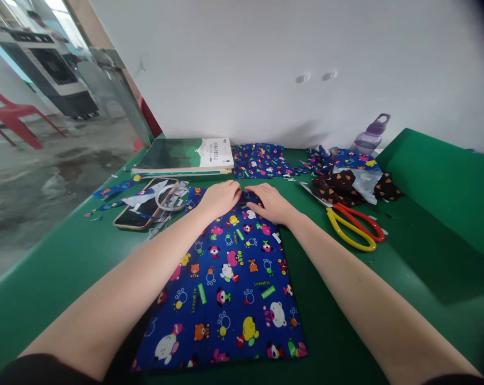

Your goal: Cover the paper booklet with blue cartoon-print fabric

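Observation:
A dark blue cloth (233,289) printed with cartoon dogs, bears and paw marks lies spread flat on the green table. At the cloth's far edge, my left hand (222,199) is closed, its fingers curled down on the fabric and their tips partly hidden. My right hand (273,203) rests on the same edge just to the right, its thumb apart from its bent fingers. A narrow gap separates the two hands. To the right lie scissors (352,227) with one yellow and one red handle, blades pointing toward the wall.
Books (185,155) are stacked at the back left. In front of them are a phone (139,211), a tape roll (171,198) and scraps. Another blue printed piece (261,160), a brown cloth scrap (338,187) and a purple bottle (368,138) are near the wall (266,69).

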Demonstrator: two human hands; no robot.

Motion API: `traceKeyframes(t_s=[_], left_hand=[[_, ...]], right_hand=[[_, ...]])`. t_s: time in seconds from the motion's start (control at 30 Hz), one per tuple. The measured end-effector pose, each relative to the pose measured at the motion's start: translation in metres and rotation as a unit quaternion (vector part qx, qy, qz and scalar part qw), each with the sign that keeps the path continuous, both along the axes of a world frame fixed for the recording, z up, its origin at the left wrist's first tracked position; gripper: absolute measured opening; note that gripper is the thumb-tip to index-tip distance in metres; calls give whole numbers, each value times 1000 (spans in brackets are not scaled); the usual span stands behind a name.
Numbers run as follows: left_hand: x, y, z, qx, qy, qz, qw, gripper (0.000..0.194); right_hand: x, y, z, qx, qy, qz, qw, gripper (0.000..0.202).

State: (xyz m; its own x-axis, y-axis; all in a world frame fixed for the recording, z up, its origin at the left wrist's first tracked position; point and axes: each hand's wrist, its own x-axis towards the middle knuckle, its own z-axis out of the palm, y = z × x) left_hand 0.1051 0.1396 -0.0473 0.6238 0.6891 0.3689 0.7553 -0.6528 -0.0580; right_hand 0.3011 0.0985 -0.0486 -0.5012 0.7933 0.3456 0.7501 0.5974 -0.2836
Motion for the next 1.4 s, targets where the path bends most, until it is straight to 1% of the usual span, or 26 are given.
traceKeyframes(t_s=[0.1,0.27,0.4,0.73,1.17,1.4], left_hand=[[0,0,0,-3,-2,-15,1000,23],[3,-2,5,11,11,-38,999,21],[4,-4,8,31,20,-36,999,23],[6,-6,9,58,37,-41,997,21],[5,-6,9,64,31,-41,997,23],[6,-7,8,64,29,-23,997,25]], right_hand=[[0,0,0,4,2,5,1000,45],[1,-1,0,9,5,8,1000,46],[0,-1,0,13,9,14,1000,46],[-1,-1,0,10,17,16,1000,48],[-1,-1,2,14,23,18,999,46],[-1,-2,2,16,23,20,999,46]])
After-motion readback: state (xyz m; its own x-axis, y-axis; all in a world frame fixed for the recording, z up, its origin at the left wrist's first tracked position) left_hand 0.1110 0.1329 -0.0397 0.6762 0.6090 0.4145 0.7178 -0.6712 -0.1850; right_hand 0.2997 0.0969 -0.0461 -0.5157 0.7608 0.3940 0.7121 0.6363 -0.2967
